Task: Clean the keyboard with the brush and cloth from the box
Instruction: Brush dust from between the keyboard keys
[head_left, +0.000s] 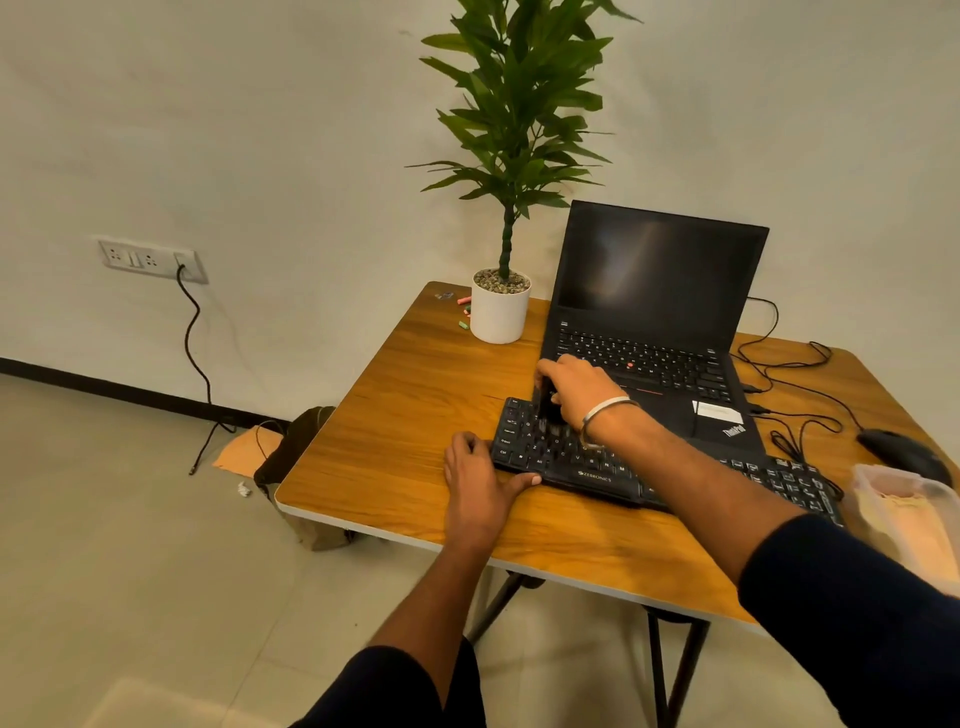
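A black keyboard (582, 465) lies on the wooden table (395, 415), in front of an open laptop. My right hand (576, 395) grips a small black brush (545, 408) whose bristles touch the keys at the keyboard's left end. My left hand (480, 480) rests on the table at the keyboard's left front corner, thumb against its front edge. A clear plastic box (906, 514) with something pale, perhaps a cloth, inside stands at the right edge of the view.
A black laptop (649, 322) stands open behind the keyboard. A white pot with a tall plant (500, 312) sits at the far corner, small coloured bits beside it. A black mouse (901, 452) and tangled cables (795, 395) lie to the right.
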